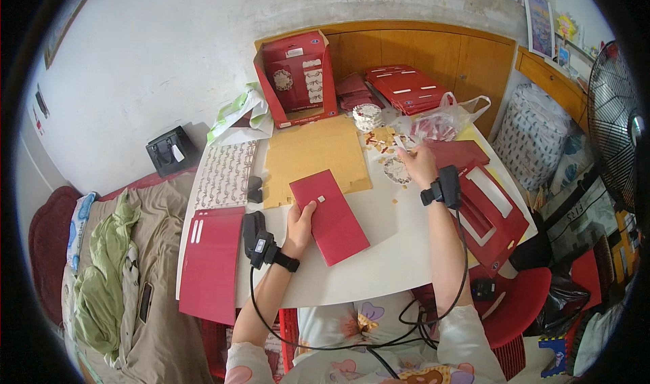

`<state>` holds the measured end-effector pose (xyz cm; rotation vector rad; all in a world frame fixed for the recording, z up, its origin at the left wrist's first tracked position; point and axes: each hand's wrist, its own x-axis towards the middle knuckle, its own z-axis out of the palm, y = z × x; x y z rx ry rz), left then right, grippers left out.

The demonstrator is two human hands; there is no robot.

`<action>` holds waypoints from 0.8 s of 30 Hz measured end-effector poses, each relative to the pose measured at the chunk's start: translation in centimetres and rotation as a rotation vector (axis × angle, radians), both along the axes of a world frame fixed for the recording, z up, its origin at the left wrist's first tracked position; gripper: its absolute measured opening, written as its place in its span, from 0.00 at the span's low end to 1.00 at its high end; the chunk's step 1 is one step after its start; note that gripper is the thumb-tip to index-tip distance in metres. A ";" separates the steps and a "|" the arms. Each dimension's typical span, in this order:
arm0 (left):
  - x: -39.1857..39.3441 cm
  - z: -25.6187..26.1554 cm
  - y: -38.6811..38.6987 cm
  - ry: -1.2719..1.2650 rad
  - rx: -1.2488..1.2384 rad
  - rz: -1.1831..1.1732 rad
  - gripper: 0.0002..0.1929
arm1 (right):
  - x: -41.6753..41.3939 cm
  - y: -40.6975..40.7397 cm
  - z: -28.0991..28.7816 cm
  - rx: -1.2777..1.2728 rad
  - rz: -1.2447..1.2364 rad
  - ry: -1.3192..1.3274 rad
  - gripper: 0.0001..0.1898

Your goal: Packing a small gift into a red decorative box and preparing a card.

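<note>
My left hand (301,225) grips the left edge of a red card wallet (341,226), tilted above the white table. By my thumb, a small white square (321,199) sits on the wallet's face. Farther right, my right hand (419,164) pinches a small white piece (399,142), too small to name exactly. Just under those fingers lies a round wreath-printed card tag (396,171), partly covered by the hand. Behind it are loose gold and red cut-outs (382,139) and a stack of round tags (367,117).
A yellow-brown cardboard sheet (317,155) lies mid-table. Printed sheets (226,173) and red card sheets (213,262) lie left. A red display box (297,82) stands behind, beside stacked red cardboard (406,87). A plastic bag (447,120) and die-cut red cardboard (490,216) are right. Cables (325,347) hang from both wrists.
</note>
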<state>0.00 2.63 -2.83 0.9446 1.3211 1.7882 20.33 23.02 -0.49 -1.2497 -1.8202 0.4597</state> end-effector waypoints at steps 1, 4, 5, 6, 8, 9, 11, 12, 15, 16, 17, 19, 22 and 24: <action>0.0 0.1 -0.1 -0.009 0.008 0.001 0.12 | 0.0 -0.3 0.5 0.000 0.002 0.000 0.17; -0.2 -0.2 0.1 0.012 -0.027 -0.019 0.12 | 0.3 0.1 0.6 -0.151 -0.007 -0.072 0.14; 0.0 -0.1 0.3 0.012 -0.024 -0.028 0.12 | 0.4 1.2 -0.8 -0.077 -0.020 -0.028 0.15; -0.1 -0.1 0.2 0.011 -0.022 -0.031 0.12 | 0.2 1.3 -1.1 -0.005 -0.023 0.016 0.15; 0.1 0.0 0.2 0.011 -0.020 -0.036 0.12 | 0.3 1.4 -1.7 0.027 -0.008 0.043 0.14; 0.1 0.2 0.1 -0.004 -0.009 -0.029 0.12 | 0.0 0.9 -1.3 0.058 0.013 0.071 0.14; 0.0 0.1 -0.1 -0.019 0.002 -0.018 0.12 | -0.4 -0.1 -0.3 0.005 0.025 0.089 0.13; -0.1 0.0 -0.1 -0.017 0.005 -0.023 0.12 | -0.4 -0.5 0.1 -0.045 0.028 0.105 0.13; -0.2 -0.1 -0.1 -0.015 0.008 -0.030 0.12 | -0.5 -0.7 0.2 -0.025 0.048 0.128 0.16; -0.1 -0.1 0.0 -0.015 0.009 -0.034 0.12 | -0.5 -0.6 0.2 -0.025 0.047 0.128 0.16; -0.2 -0.1 0.0 -0.015 0.009 -0.035 0.12 | -0.5 -0.4 0.1 0.021 0.026 0.098 0.18; -0.2 -0.2 0.1 0.012 -0.024 -0.036 0.12 | -0.3 0.4 -0.5 0.067 0.000 0.068 0.20; -0.1 -0.2 0.1 0.016 -0.015 -0.031 0.13 | 0.0 1.3 -1.0 -0.143 0.174 0.059 0.25; -0.2 -0.2 0.1 0.014 -0.014 -0.031 0.13 | -0.1 1.4 -1.1 -0.322 0.246 0.170 0.27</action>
